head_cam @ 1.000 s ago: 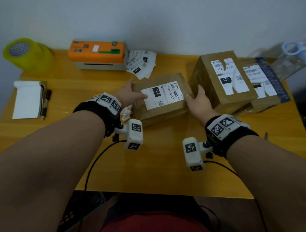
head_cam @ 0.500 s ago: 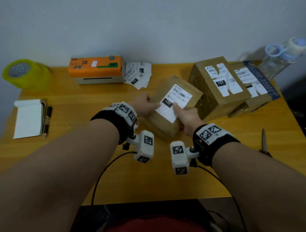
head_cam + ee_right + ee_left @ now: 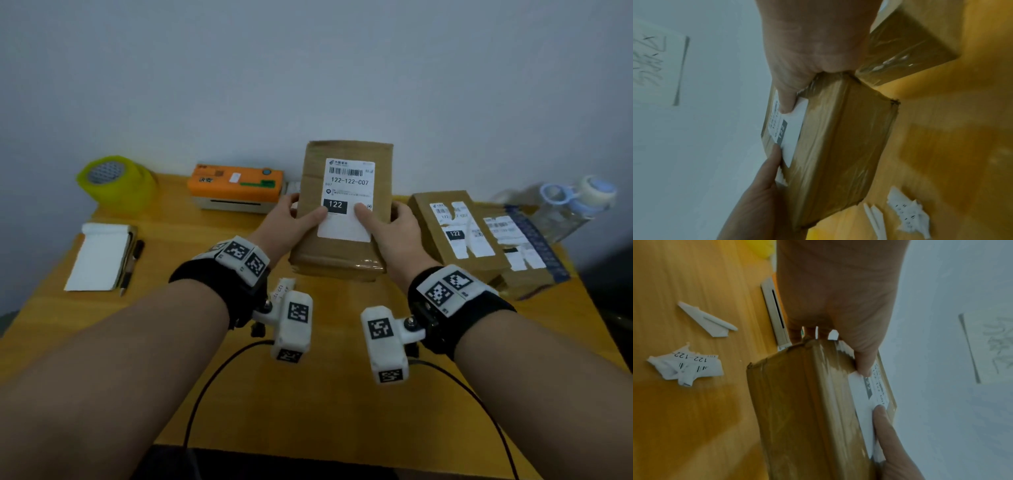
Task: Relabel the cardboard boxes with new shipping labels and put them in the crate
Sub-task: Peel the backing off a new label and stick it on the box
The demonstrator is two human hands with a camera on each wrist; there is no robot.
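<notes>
Head view: both hands' fingers grip labelled box (image 3: 344, 219), wrist views add torn scraps (image 3: 687, 368).

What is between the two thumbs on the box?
In the head view, the black patch reading 122 on the white label lies between the left hand thumb and the right hand thumb, on the held box.

Both hands (image 3: 813, 48) around labelled box (image 3: 840, 146)
</notes>
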